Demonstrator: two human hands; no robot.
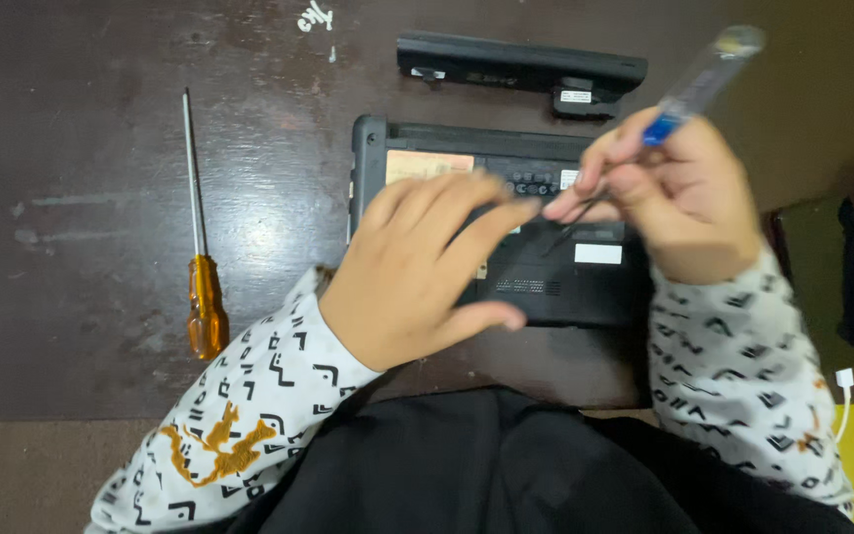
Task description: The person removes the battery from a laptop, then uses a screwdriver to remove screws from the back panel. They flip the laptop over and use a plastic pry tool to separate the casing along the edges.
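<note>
Dark table (101, 148): left hand (417, 267) flat, open on laptop (585, 282) (upturned), right hand (679, 198) gripping clear-handled screwdriver (699, 84).

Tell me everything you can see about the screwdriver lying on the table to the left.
The amber-handled screwdriver lies flat on the dark, scuffed table, left of the upturned laptop. It has a long thin metal shaft pointing away from the person and a translucent orange handle, seemingly plastic, nearest them. Nothing touches it; the left hand rests on the laptop instead.
</note>
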